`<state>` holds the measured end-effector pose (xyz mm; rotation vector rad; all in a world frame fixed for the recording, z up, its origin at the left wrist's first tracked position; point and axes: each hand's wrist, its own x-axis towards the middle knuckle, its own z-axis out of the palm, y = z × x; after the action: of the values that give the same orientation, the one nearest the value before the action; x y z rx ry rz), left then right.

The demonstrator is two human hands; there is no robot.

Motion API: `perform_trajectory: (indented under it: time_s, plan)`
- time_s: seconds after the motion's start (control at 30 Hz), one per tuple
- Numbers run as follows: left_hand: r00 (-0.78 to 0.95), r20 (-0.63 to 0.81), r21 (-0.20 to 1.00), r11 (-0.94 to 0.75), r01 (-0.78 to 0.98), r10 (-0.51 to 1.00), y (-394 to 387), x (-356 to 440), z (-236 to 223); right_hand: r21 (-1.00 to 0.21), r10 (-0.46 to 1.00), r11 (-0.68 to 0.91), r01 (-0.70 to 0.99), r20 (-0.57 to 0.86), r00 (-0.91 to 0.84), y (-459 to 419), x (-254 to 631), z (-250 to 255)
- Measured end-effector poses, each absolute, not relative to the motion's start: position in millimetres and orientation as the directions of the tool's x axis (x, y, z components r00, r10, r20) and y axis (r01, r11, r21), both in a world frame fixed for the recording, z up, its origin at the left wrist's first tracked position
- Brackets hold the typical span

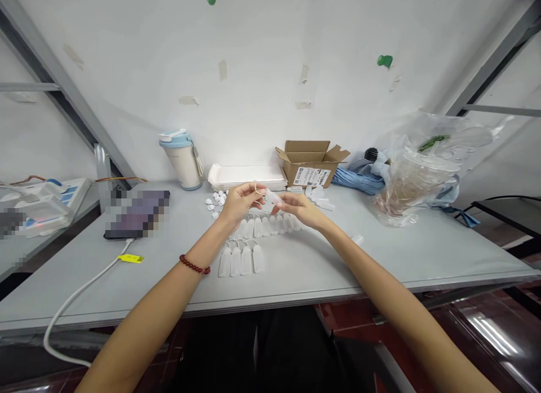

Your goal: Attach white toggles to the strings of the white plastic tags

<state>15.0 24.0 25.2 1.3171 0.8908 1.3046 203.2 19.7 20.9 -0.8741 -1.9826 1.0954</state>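
Note:
Above the table, my left hand (240, 203) pinches a thin white cord loop at the end of a small translucent white plastic sleeve (274, 198). My right hand (300, 207) grips the other end of that sleeve between thumb and fingers. Below the hands lies a row of similar translucent sleeves (258, 228) with cords, partly hidden by the hands. Nearer the front edge is a shorter row of corded sleeves (246, 260). Small white caps (216, 200) are scattered beside my left hand. Loose translucent pieces (320, 198) lie past my right hand.
Along the wall stand a cup (181, 160) with a blue lid, a stack of white trays (248, 176) and an open cardboard box (310, 164). A blue cloth (359, 180) and a plastic bag (416, 179) sit at right. A phone (139, 213) with a white cable (80, 291) lies left.

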Motion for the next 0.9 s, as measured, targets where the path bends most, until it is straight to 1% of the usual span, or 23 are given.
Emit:
perform_trajectory:
  time_s: [0.17, 0.33, 0.47, 0.7, 0.9]
  plan:
    - [0.176, 0.232, 0.971, -0.215, -0.109, 0.957, 22, 16, 26, -0.896, 0.762, 0.385, 0.223, 0.172, -0.625, 25, 213, 21]
    - [0.211, 0.211, 0.977, -0.199, -0.079, 0.954, 19, 18, 28, -0.934, 0.719, 0.322, 0.157, 0.133, -0.683, 30, 219, 20]
    - [0.211, 0.232, 0.972, -0.223, -0.069, 0.949, 18, 19, 28, -0.953, 0.715, 0.283, 0.105, 0.137, -0.686, 33, 221, 18]
    - [0.278, 0.277, 0.961, -0.267, -0.073, 0.920, 17, 18, 28, -0.990, 0.733, 0.134, -0.034, 0.123, -0.669, 37, 219, 11]
    - [0.295, 0.234, 0.971, -0.238, -0.021, 0.926, 19, 15, 28, -0.994, 0.699, 0.109, -0.030, 0.098, -0.709, 35, 217, 7]
